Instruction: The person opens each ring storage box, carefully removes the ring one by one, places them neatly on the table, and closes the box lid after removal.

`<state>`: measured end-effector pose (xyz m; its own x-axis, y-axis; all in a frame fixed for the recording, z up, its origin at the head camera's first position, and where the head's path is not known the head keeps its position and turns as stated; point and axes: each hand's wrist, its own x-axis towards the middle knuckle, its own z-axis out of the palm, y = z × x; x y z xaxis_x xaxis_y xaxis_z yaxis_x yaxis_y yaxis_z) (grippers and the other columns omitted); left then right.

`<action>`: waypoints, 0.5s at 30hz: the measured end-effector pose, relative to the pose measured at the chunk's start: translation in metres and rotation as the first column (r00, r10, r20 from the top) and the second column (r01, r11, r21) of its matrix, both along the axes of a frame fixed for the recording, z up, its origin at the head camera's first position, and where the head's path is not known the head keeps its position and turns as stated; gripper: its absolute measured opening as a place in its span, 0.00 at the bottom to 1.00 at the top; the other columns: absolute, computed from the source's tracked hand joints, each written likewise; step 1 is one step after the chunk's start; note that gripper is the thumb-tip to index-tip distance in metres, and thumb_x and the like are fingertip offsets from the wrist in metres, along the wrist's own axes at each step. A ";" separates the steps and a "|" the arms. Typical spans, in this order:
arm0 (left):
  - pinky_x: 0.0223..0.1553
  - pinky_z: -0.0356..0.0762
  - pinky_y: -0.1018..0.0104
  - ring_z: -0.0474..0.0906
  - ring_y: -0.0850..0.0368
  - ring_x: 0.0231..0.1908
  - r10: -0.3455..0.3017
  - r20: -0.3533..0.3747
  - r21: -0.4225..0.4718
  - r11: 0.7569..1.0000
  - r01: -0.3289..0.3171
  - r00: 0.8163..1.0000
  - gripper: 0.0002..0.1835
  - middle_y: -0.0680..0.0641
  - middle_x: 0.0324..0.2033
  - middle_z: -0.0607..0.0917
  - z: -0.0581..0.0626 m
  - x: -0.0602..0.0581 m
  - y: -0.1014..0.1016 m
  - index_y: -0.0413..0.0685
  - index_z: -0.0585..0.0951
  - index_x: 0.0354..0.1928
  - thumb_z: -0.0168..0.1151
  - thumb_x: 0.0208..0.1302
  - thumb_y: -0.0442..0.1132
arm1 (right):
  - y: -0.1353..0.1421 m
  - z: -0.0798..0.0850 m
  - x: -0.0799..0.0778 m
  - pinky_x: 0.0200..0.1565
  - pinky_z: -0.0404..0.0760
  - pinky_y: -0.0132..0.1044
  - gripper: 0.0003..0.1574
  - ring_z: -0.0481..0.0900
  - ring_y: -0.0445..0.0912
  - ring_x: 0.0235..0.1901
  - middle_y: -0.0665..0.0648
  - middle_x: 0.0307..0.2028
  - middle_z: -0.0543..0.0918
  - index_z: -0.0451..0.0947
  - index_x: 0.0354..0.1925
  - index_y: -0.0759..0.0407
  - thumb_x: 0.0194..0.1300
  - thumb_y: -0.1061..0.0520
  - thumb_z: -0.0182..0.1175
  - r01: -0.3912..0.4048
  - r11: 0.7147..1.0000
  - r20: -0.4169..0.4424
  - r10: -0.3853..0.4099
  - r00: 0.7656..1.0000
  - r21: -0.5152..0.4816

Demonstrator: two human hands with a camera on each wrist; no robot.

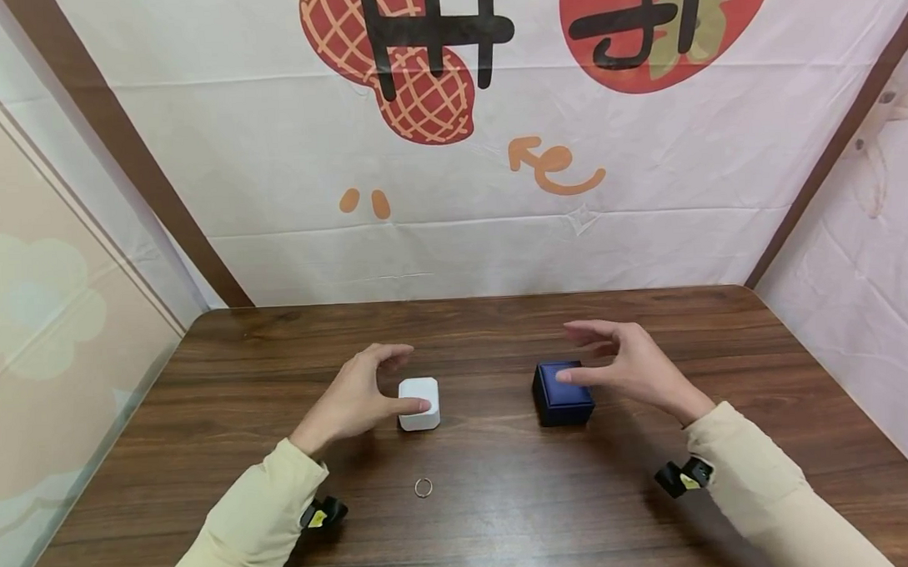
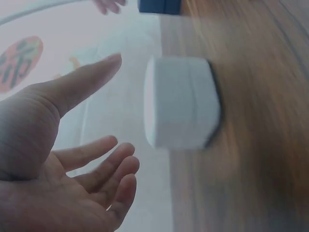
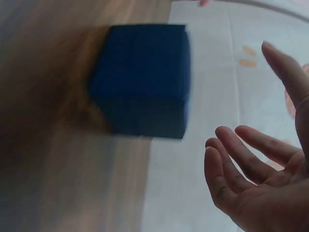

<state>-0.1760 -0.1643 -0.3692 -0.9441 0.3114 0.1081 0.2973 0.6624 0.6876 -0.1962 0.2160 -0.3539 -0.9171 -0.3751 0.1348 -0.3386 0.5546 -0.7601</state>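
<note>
A small white ring box [image 1: 418,393] with cut corners stands closed on the table. My left hand [image 1: 356,397] hovers just to its left, thumb and fingers spread, the thumb overlapping the box top in the head view. In the left wrist view a gap shows between the hand [image 2: 72,140] and the white box [image 2: 181,104]. On the right stands a dark blue box [image 1: 565,394], its lid down. Over its right side is my right hand [image 1: 633,369], fingers parted and holding nothing. The right wrist view shows the blue box [image 3: 142,79] apart from the fingertips [image 3: 212,154].
A thin silver ring [image 1: 424,487] lies on the brown wooden table [image 1: 491,474], nearer to me than the white box. Behind the table's far edge hangs a printed white cloth [image 1: 498,261], with more cloth along both sides.
</note>
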 end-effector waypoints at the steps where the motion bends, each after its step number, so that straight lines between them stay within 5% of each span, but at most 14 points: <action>1: 0.58 0.72 0.43 0.75 0.40 0.58 -0.002 -0.016 -0.005 1.000 0.002 1.000 0.41 0.39 0.59 0.80 0.003 0.001 0.004 0.38 0.76 0.65 0.81 0.52 0.50 | 0.005 -0.003 0.001 0.56 0.78 0.52 0.45 0.80 0.56 0.56 0.57 0.59 0.82 0.76 0.66 0.55 0.55 0.43 0.78 0.002 1.000 0.005 -0.002 1.000 0.010; 9: 0.59 0.73 0.45 0.76 0.41 0.59 -0.093 -0.036 0.044 0.995 0.095 0.995 0.39 0.41 0.59 0.80 0.017 0.002 0.042 0.42 0.76 0.67 0.78 0.56 0.50 | 0.034 -0.033 0.003 0.54 0.78 0.53 0.53 0.79 0.54 0.55 0.60 0.58 0.82 0.73 0.68 0.62 0.49 0.44 0.81 -0.059 0.994 0.062 0.054 0.997 0.089; 15: 0.61 0.72 0.48 0.75 0.43 0.60 -0.136 -0.007 0.055 0.989 0.137 0.991 0.40 0.41 0.60 0.79 0.019 0.000 0.074 0.41 0.75 0.68 0.79 0.55 0.49 | 0.040 -0.047 0.000 0.49 0.80 0.41 0.56 0.78 0.50 0.47 0.58 0.52 0.81 0.71 0.67 0.69 0.46 0.46 0.83 -0.141 0.983 0.110 0.128 0.986 0.115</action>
<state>-0.1757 -0.0906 -0.3499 -0.8928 0.4308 0.1320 0.3848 0.5768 0.7206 -0.1960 0.2555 -0.4011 -0.8638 -0.5037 -0.0109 -0.3408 0.6002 -0.7236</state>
